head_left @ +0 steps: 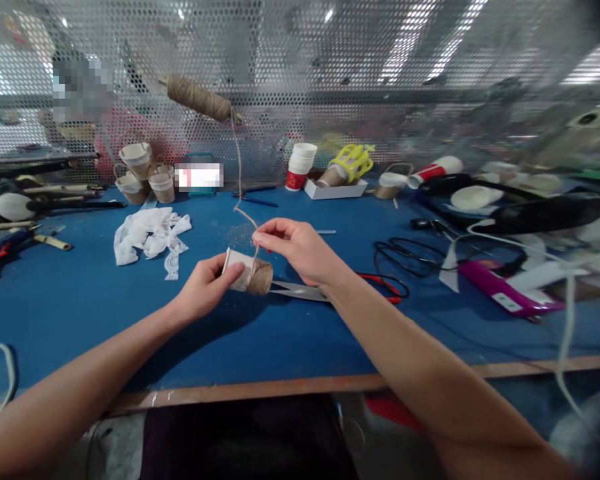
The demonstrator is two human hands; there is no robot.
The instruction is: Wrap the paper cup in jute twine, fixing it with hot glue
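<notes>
Left hand [206,285] grips cup [241,270]; right hand [296,248] apparently pinches twine [239,170].

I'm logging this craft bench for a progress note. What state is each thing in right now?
Paper cup: on its side, base end wrapped in twine, held by left hand.
Twine strand: runs from the spool to the cup, pinched by right hand.
Twine spool: hung on the mesh, partly unwound.
Scissors: lying on the table, blades closed.
Cup stack: upright, nested.
White lace: crumpled, loose.
</notes>
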